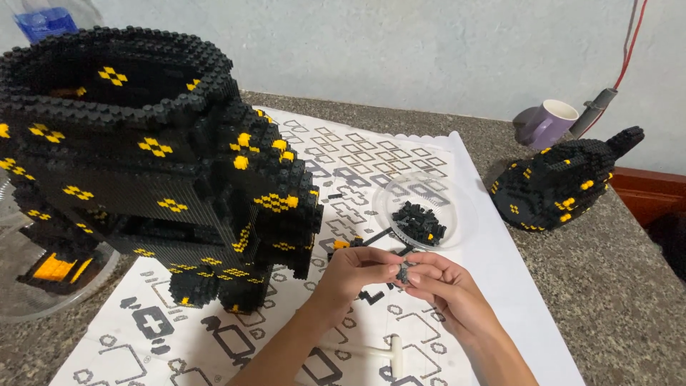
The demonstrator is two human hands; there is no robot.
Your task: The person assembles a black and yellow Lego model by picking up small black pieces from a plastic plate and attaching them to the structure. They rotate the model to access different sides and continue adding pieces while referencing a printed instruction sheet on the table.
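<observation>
My left hand (355,272) and my right hand (443,284) meet low in the middle of the view, fingertips pinched together on a small black brick piece (404,272). They hover over a white instruction sheet (400,154) printed with part outlines. Just beyond my fingers stands a clear round dish (386,204) holding several small black bricks with a yellow one. A large black-and-yellow brick model (153,161) fills the left side, right beside my left hand.
A smaller black-and-yellow brick section (561,186) lies on the speckled stone counter (622,286) at right. A purple mug (549,123) and a grey cable stand behind it. A white T-shaped tool (389,352) lies on the sheet. A clear tray (43,282) sits at left.
</observation>
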